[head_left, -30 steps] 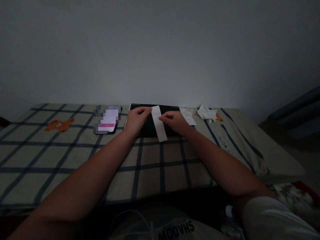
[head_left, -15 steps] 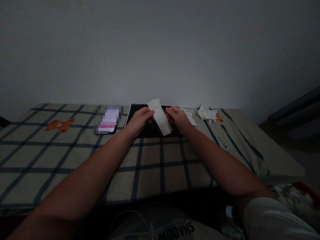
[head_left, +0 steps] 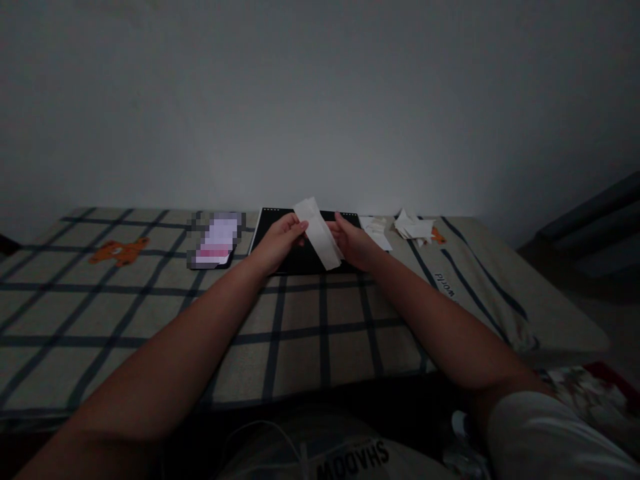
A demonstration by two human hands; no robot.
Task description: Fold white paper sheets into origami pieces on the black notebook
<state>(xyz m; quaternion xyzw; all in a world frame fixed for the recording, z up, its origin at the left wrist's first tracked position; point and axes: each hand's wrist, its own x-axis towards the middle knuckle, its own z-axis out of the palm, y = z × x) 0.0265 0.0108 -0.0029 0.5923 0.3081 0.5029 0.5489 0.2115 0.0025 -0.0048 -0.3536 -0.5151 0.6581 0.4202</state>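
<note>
A folded strip of white paper (head_left: 320, 233) slants over a black notebook (head_left: 267, 267) with a row of small white holes along its far edge. My left hand (head_left: 281, 241) pinches the strip's left edge between thumb and fingers. On the other side, my right hand (head_left: 354, 241) has its thumb raised apart from its stretched fingers. Those fingertips reach the right edge of the strip; whether they touch it I cannot tell. Just past my right hand lie loose white paper pieces (head_left: 379, 233).
A phone (head_left: 216, 240) with a lit, blurred screen lies left of the notebook. Crumpled white paper (head_left: 414, 227) sits to the right on the checked tablecloth (head_left: 320, 333). A grey wall (head_left: 320, 100) rises behind. Below the table at right are a clear bottle (head_left: 463, 443) and a red-edged container (head_left: 607, 380).
My right hand has loosened from a pinch: its thumb has lifted and its fingers have stretched toward the strip. The strip, still in my left hand, has shifted very slightly.
</note>
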